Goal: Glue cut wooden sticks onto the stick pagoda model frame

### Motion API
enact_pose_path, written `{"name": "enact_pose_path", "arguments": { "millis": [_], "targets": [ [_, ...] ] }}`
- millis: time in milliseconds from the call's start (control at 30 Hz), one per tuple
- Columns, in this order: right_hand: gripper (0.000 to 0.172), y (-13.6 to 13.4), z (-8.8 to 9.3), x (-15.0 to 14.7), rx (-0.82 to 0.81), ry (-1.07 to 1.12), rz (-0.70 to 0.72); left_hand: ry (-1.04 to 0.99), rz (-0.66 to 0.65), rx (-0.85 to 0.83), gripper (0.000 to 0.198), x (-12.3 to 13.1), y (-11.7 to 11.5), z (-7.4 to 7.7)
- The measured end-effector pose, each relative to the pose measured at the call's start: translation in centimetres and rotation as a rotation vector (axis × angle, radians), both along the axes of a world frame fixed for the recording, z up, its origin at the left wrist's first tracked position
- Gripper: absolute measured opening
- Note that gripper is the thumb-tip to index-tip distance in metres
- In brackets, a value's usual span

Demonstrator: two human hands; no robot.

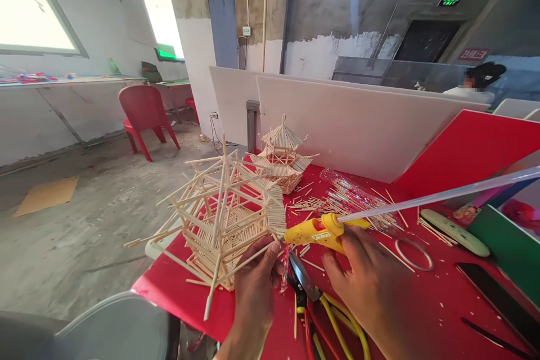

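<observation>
My left hand (255,284) grips the lower edge of a tilted bamboo-stick pavilion model (219,216), fingers closed on its sticks. My right hand (371,281) is wrapped around a yellow hot glue gun (320,232). A long clear glue stick (442,194) pokes out of the gun's back toward the right. The gun's nozzle points left at the model's right side, close to my left fingertips. A smaller finished stick pavilion (282,154) stands farther back on the red table (430,309).
Cutters with yellow handles (312,298) lie between my hands. Loose sticks and a clear bag of sticks (354,199) lie behind the gun. A ring (413,253), a pale green case (455,232), white dividers (358,124) and a red chair (143,112) are around. A person (476,83) sits beyond the dividers.
</observation>
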State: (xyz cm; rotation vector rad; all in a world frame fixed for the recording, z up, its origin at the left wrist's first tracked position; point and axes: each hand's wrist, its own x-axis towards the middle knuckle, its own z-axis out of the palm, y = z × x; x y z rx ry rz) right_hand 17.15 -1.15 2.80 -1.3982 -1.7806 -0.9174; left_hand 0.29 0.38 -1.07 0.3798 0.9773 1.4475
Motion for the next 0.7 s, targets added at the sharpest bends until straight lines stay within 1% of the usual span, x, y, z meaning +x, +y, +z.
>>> {"name": "enact_pose_path", "arguments": {
  "millis": [267, 400, 567, 700],
  "targets": [
    [0.024, 0.2, 0.0, 0.3, -0.032, 0.022, 0.022, -0.099, 0.033, -0.008, 0.048, 0.7, 0.1, 0.3],
    [0.025, 0.4, 0.5, 0.3, -0.037, 0.023, 0.011, -0.099, 0.060, -0.024, 0.049, 0.7, -0.2, 0.4],
    [0.026, 0.4, 0.9, 0.1, -0.031, 0.051, 0.038, -0.099, 0.106, -0.026, 0.050, 1.0, -0.3, 0.9],
    [0.027, 0.5, 1.1, 0.2, -0.036, 0.043, 0.044, -0.076, 0.106, -0.010, 0.050, 1.1, -0.1, 0.7]
  ]
}}
